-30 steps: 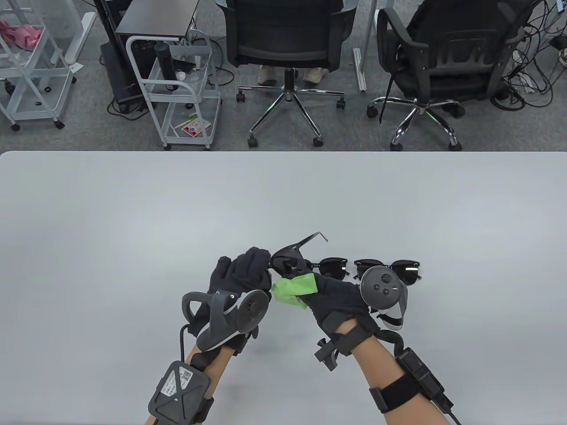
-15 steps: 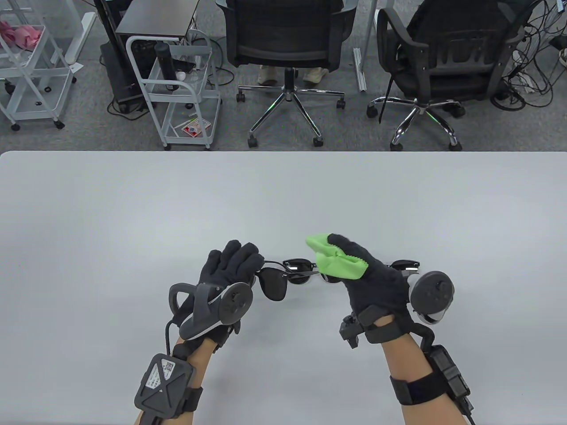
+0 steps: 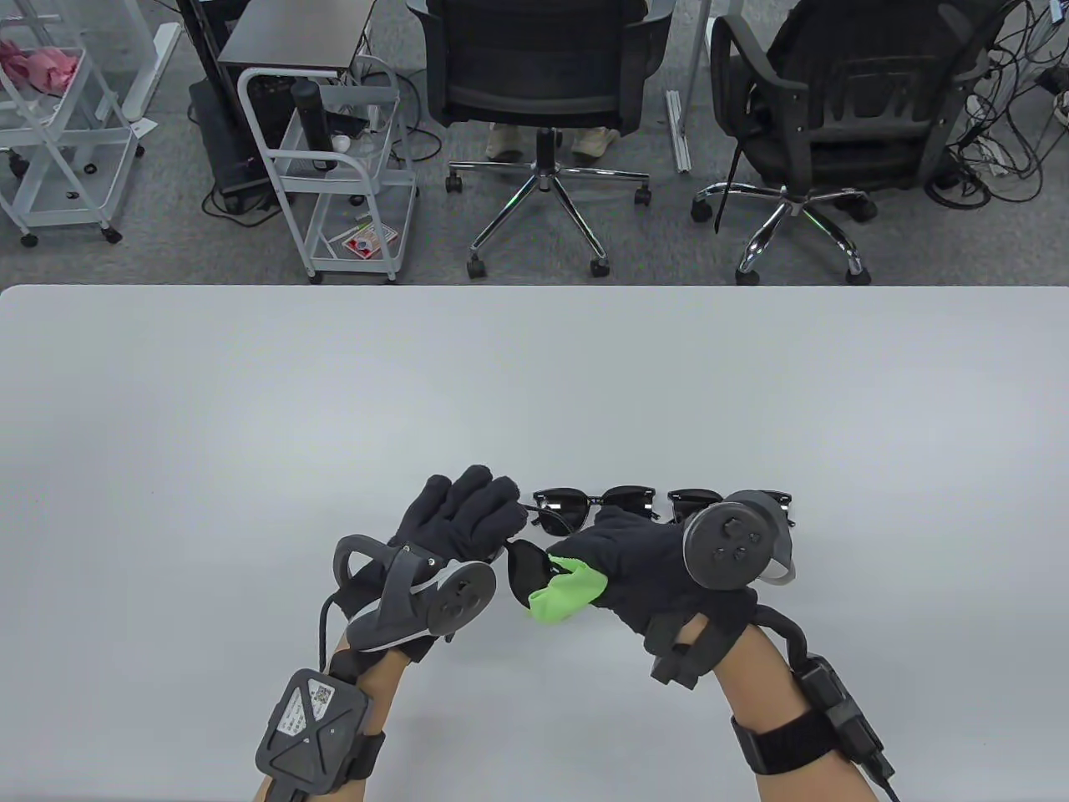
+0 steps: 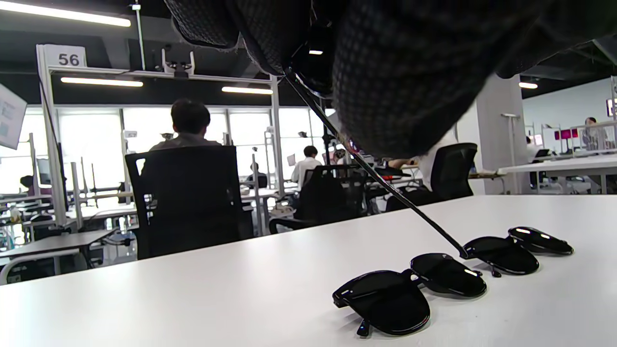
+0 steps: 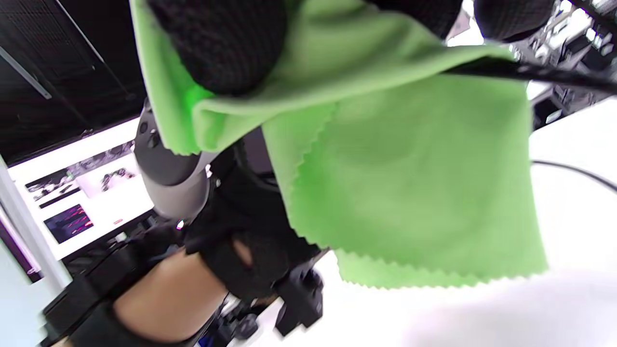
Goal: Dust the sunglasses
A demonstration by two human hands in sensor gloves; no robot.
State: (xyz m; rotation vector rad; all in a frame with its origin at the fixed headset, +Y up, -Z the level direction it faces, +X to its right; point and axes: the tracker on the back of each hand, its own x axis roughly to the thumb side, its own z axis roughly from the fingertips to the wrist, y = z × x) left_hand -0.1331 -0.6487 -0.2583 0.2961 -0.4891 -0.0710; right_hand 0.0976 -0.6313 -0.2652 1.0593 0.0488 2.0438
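On the desk (image 3: 250,401), two pairs of sunglasses (image 3: 593,504) wait side by side near the front edge. The left hand (image 3: 463,522) holds up another pair (image 3: 526,572) so its lens can be wiped. The right hand (image 3: 643,568) pinches a green cloth (image 3: 566,591) against it.

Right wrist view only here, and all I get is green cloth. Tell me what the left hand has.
Observer: The left hand holds a pair of sunglasses by one end.
Operator: Say where the cloth sits.
Observer: The green cloth is gripped by the right hand, right against the held pair's dark lens.
Operator: Report what else is on the table.
Observer: A second pair and a third pair lie side by side on the table, beyond the hands.
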